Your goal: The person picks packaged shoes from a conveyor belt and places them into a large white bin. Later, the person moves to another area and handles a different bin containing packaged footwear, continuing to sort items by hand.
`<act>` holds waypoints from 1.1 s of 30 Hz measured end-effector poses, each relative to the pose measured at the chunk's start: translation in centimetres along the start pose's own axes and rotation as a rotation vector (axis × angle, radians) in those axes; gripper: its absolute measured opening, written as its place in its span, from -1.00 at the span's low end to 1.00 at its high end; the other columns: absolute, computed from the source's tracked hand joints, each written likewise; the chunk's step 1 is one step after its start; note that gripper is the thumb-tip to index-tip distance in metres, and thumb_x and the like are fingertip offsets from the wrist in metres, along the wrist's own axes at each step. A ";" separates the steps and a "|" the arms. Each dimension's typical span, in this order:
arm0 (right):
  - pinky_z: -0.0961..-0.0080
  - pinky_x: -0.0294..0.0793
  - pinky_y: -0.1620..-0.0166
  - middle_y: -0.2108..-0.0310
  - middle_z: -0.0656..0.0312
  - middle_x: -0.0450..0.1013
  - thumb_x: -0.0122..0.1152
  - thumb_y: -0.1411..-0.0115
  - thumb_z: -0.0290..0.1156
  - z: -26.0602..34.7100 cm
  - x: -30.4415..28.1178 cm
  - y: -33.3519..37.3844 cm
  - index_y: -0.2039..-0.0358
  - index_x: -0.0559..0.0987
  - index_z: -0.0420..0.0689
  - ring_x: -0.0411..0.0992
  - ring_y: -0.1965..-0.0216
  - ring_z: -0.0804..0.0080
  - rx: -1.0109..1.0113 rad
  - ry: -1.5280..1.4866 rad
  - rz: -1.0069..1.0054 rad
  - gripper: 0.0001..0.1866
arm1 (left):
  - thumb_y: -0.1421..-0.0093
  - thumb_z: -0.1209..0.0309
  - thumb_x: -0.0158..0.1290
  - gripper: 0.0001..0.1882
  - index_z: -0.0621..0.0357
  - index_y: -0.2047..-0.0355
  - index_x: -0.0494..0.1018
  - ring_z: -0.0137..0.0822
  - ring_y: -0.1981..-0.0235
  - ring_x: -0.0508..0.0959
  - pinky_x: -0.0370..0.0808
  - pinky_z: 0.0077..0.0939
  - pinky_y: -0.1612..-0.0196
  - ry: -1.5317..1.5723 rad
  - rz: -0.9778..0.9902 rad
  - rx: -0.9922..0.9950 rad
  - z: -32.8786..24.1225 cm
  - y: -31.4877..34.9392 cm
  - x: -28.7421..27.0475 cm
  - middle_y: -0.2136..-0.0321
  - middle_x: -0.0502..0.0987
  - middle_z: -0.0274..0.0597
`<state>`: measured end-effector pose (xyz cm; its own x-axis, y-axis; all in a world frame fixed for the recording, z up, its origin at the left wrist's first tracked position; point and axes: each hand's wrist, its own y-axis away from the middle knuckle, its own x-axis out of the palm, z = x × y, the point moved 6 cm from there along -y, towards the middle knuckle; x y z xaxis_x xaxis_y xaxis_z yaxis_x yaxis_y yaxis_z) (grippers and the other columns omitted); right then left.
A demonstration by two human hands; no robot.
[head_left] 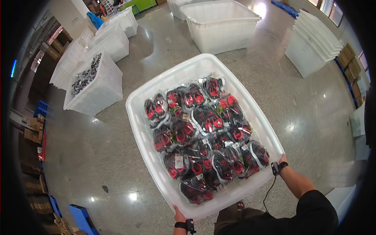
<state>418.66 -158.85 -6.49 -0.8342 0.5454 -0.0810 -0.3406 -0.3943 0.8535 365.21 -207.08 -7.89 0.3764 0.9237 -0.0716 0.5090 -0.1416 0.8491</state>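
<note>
Right in front of me stands a large white plastic bin. Inside lie many pairs of black and red shoes, bagged in clear plastic. My left hand grips the bin's rim at the near left corner. At the near right corner, my right hand is closed on the same rim, its fingers partly hidden by the edge. Both wrists wear black straps with small devices, and a cable runs down from the right one.
A white bin of bagged items stands at the left, with more white bins behind it. Ahead is another large bin. Stacked bins stand at the far right. A blue pallet lies at the lower left, near cardboard boxes.
</note>
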 end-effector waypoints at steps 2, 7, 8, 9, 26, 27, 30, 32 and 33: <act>-0.06 0.46 -0.17 -0.14 0.08 0.53 -0.36 -0.40 0.37 -0.2 0.3 0.7 -0.29 0.45 -0.10 0.51 -0.11 -0.03 0.011 0.055 -0.026 -0.15 | -0.39 -0.38 -0.24 -0.03 0.28 -0.42 0.19 -0.01 -0.24 0.49 0.41 -0.19 -0.33 -0.006 0.003 -0.060 -0.1 -0.1 0.0 -0.29 0.44 0.00; -0.05 0.48 -0.09 -0.11 0.14 0.56 -0.40 -0.36 0.43 -1.5 0.5 3.5 -0.28 0.46 -0.03 0.54 -0.06 0.06 0.028 0.186 -0.157 -0.12 | -0.32 -0.40 -0.08 0.02 0.37 -0.33 0.31 -0.05 -0.12 0.59 0.54 -0.21 -0.19 0.052 0.098 -0.007 -2.8 -0.4 1.0 -0.19 0.52 0.01; -0.05 0.48 -0.07 -0.10 0.15 0.56 -0.40 -0.36 0.44 -1.9 0.5 4.3 -0.28 0.45 -0.02 0.54 -0.05 0.08 0.034 0.209 -0.190 -0.12 | -0.32 -0.40 -0.08 0.01 0.36 -0.34 0.31 -0.05 -0.12 0.58 0.54 -0.19 -0.19 0.036 0.088 -0.021 -3.1 -0.7 0.9 -0.19 0.53 0.00; -0.05 0.48 -0.06 -0.10 0.16 0.56 -0.40 -0.36 0.45 -2.2 0.6 5.1 -0.28 0.45 -0.01 0.54 -0.04 0.10 0.040 0.228 -0.223 -0.12 | -0.32 -0.40 -0.08 0.01 0.35 -0.34 0.30 -0.05 -0.13 0.58 0.54 -0.17 -0.18 0.034 0.090 -0.022 -3.3 -1.1 0.7 -0.18 0.53 0.00; 0.00 0.44 -0.11 -0.18 0.09 0.51 -0.46 -0.36 0.48 -5.6 -2.2 7.2 -0.32 0.39 -0.13 0.57 -0.04 0.13 -0.029 0.125 -0.205 -0.03 | -0.36 -0.45 -0.33 -0.01 0.14 -0.44 0.21 -0.06 -0.28 0.46 0.38 -0.24 -0.35 -0.196 0.193 0.167 -6.6 -2.4 2.1 -0.33 0.42 -0.08; -0.09 0.30 -0.15 -0.15 0.17 0.55 -0.52 -0.32 0.53 -5.9 -2.4 6.0 -0.33 0.40 0.00 0.56 -0.03 0.18 0.013 0.143 -0.181 -0.02 | -0.36 -0.45 -0.34 0.00 0.14 -0.44 0.21 -0.06 -0.28 0.46 0.38 -0.24 -0.34 -0.213 0.187 0.131 -6.4 -2.2 2.1 -0.32 0.42 -0.08; -0.19 0.20 -0.16 -0.01 0.23 0.63 -0.60 -0.29 0.57 -7.1 -3.8 2.5 -0.32 0.41 0.11 0.57 0.07 0.20 0.037 0.213 -0.243 -0.01 | -0.35 -0.47 -0.34 0.01 0.14 -0.44 0.21 -0.06 -0.26 0.49 0.42 -0.21 -0.31 -0.285 0.164 0.111 -5.6 -3.4 1.1 -0.31 0.44 -0.07; -0.20 0.25 -0.09 0.05 0.21 0.64 -0.59 -0.30 0.56 -6.3 -3.3 1.1 -0.30 0.43 0.11 0.59 0.14 0.19 -0.024 0.182 -0.237 -0.03 | -0.34 -0.48 -0.35 0.02 0.13 -0.44 0.22 -0.06 -0.23 0.52 0.47 -0.20 -0.27 -0.330 0.140 0.275 -6.6 -5.1 1.5 -0.29 0.46 -0.07; -0.21 0.28 -0.06 0.07 0.20 0.64 -0.58 -0.30 0.56 -6.2 -3.2 1.0 -0.29 0.44 0.11 0.59 0.16 0.20 -0.037 0.120 -0.218 -0.04 | -0.34 -0.49 -0.34 0.02 0.13 -0.43 0.23 -0.06 -0.21 0.53 0.49 -0.20 -0.24 -0.262 0.213 0.242 -6.2 -5.9 1.8 -0.27 0.48 -0.08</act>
<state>418.31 -165.53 -8.58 -0.7840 0.5294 -0.3240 -0.5323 -0.3049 0.7897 358.09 -202.39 -9.78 0.6614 0.7472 -0.0645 0.5535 -0.4283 0.7142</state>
